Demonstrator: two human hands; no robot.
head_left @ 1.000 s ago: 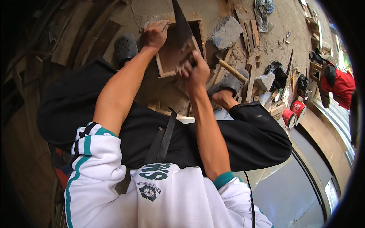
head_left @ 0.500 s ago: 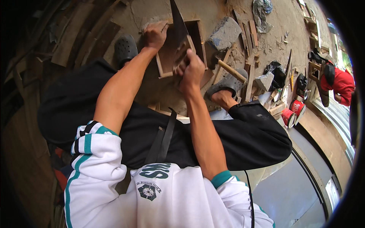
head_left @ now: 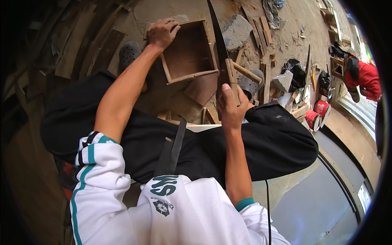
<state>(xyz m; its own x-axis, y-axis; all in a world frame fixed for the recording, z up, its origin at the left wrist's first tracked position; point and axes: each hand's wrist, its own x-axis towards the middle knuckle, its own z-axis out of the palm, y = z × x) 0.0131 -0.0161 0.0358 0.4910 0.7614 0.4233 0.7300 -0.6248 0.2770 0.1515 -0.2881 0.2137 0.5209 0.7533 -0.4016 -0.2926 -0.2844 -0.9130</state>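
Observation:
A shallow open wooden box (head_left: 188, 76) with thin pale rims and a brown bottom lies on the ground ahead of me. My left hand (head_left: 162, 33) is closed over its far left corner, fingers curled on the rim. To the right of the box, my right hand (head_left: 233, 102) grips the wooden handle of a hand saw (head_left: 219, 38). The saw's dark toothed blade points away from me, apart from the box. A thin brown board (head_left: 201, 87) lies just below the box's near edge.
A rough concrete block (head_left: 237, 32) sits beyond the saw. Close to my right shoe (head_left: 250, 84) is a round wooden handle (head_left: 247, 72). Scrap boards (head_left: 73, 53) pile up on the left. Red cans (head_left: 313, 119) stand at right, and a person in red (head_left: 363, 81) is farther off.
My right hand has moved the saw to the right, off the box, so the box's inside shows. My left hand has shifted slightly left and stays on the corner.

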